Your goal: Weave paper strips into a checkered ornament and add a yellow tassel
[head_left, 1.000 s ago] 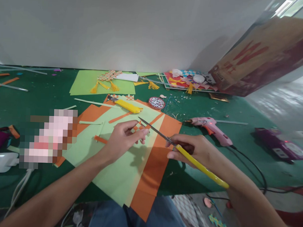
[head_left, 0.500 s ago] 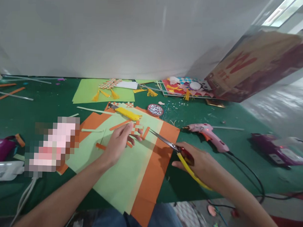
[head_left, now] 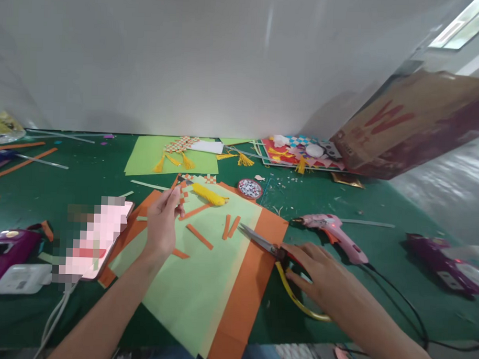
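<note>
My left hand point(head_left: 162, 221) pinches a small woven orange-and-white paper piece point(head_left: 183, 197), raised over the upper left of the sheets; my fingers cover part of it. In my right hand point(head_left: 315, 268) is a pair of scissors point(head_left: 260, 239) with yellow on one handle, the blades together and pointing up and left. Beneath lie a light green paper sheet point(head_left: 191, 303) and an orange sheet point(head_left: 235, 300). Several cut orange strips point(head_left: 200, 237) are scattered on the green paper. A yellow box cutter point(head_left: 209, 194) rests at the sheets' top edge.
Right of the sheets stands a pink glue gun point(head_left: 335, 230) with a black cable. Behind are a round dish of beads point(head_left: 249, 189), yellow tassels point(head_left: 187, 161) on green paper, and a paper bag point(head_left: 410, 122). A pixelated pink phone point(head_left: 99, 242) lies left; a purple device point(head_left: 448, 265) sits right.
My left hand has moved left with the woven piece, away from the scissors, uncovering the loose strips. My right hand and the scissors are lower, and the view has shifted slightly.
</note>
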Action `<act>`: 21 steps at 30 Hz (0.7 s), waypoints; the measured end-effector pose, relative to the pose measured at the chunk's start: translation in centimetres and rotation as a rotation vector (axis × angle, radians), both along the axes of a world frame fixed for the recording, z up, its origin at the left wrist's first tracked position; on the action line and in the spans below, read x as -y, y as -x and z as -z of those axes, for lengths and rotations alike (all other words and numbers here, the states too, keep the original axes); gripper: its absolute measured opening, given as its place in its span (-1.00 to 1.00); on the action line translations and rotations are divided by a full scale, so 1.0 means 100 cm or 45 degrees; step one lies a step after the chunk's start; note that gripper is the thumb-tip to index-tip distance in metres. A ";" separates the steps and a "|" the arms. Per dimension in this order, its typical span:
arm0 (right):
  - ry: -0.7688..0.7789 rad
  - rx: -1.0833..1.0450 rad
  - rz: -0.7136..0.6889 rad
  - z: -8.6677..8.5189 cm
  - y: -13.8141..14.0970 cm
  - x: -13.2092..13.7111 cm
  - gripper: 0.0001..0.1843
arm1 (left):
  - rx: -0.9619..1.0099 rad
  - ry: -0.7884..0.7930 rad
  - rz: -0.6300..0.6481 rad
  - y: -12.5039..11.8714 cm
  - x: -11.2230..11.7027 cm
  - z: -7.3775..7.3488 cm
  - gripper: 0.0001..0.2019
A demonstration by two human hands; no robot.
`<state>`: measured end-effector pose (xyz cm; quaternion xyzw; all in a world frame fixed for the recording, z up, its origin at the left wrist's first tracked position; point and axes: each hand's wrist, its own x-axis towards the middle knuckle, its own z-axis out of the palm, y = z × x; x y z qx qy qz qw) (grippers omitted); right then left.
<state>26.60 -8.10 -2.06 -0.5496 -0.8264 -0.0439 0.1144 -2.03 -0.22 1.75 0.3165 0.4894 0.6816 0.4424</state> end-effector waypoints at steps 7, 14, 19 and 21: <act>-0.084 -0.135 -0.203 -0.019 0.080 -0.011 -0.58 | 0.033 0.022 -0.067 0.007 -0.004 0.000 -0.70; -0.011 -0.117 -0.308 0.015 0.120 -0.012 -0.23 | 0.084 -0.070 -0.157 0.019 -0.008 -0.001 -0.78; 0.049 -0.251 -0.402 0.013 0.126 0.004 -0.31 | 0.103 -0.109 -0.176 0.028 -0.009 0.001 -0.81; 0.089 -0.324 -0.531 0.006 0.129 0.008 -0.42 | 0.124 -0.115 -0.168 0.030 -0.010 0.002 -0.82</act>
